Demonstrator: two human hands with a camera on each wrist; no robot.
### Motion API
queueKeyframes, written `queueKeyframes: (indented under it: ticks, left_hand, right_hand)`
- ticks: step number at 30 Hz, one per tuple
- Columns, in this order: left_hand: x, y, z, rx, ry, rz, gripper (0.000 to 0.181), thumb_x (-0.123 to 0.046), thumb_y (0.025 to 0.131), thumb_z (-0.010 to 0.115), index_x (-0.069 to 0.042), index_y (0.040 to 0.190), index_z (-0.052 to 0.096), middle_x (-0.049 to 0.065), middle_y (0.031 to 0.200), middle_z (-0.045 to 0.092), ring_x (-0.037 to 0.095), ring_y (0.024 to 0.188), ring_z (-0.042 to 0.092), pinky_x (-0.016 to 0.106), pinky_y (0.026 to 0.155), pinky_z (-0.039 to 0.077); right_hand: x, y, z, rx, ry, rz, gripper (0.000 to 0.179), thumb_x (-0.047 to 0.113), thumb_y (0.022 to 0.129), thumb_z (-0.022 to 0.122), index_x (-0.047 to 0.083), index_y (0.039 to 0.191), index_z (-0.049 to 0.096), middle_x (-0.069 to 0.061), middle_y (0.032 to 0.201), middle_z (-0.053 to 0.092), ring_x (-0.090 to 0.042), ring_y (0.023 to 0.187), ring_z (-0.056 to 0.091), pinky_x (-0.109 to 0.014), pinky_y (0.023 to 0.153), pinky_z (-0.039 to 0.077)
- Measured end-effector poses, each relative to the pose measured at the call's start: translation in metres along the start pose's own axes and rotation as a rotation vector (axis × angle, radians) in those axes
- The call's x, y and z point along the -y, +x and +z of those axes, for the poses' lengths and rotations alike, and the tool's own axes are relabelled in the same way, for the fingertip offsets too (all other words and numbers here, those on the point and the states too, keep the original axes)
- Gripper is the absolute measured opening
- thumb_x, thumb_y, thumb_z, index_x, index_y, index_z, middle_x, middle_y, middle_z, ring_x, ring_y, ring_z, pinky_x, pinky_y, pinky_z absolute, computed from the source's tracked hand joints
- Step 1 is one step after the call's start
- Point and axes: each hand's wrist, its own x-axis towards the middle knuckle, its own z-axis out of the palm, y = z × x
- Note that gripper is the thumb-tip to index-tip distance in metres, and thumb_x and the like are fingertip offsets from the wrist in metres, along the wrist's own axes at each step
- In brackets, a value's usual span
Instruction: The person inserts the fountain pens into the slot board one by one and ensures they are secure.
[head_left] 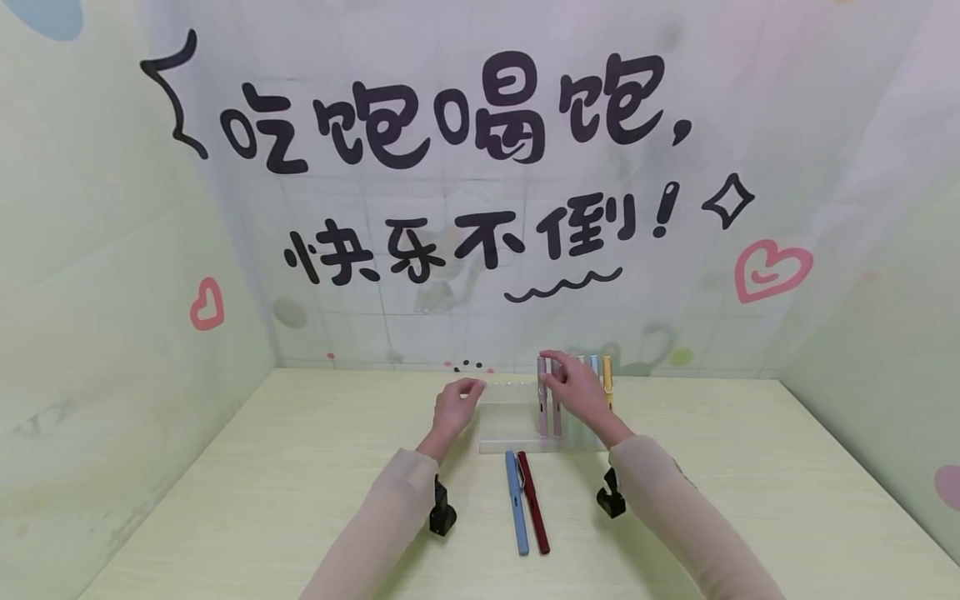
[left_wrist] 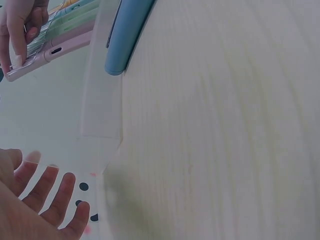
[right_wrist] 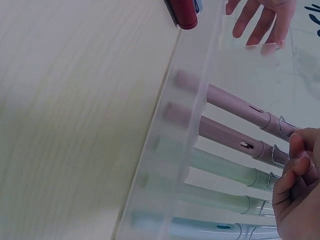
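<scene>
A frosted, see-through pen stand stands toward the back of the table, with pens upright along its right part. My left hand pinches the stand's upper left edge; in the left wrist view its other fingers are spread. My right hand pinches the top of the leftmost pen, a pale purple pen with a wire clip, whose lower end sits behind the stand's front lip. Beside it stand a second purple pen, green pens, a light blue pen and a yellow pen.
A blue pen and a dark red pen lie on the table in front of the stand, their top ends close together. Behind the stand rises a printed wall sheet. Each wrist carries a small black camera mount.
</scene>
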Motion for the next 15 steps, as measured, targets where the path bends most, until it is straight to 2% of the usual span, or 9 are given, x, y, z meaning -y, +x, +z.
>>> queueKeyframes:
  ticks: [15]
  left_hand:
    - [0.0004, 0.0006, -0.0001, 0.0, -0.001, -0.011, 0.028, -0.026, 0.09, 0.051, -0.004, 0.101, 0.064, 0.01, 0.098, 0.061, 0.026, 0.092, 0.055, 0.04, 0.078, 0.043]
  right_hand:
    - [-0.0018, 0.0022, 0.001, 0.032, -0.043, 0.015, 0.04, 0.012, 0.085, 0.058, 0.01, 0.124, 0.05, 0.001, 0.059, 0.044, -0.015, 0.049, 0.038, -0.026, 0.042, 0.032]
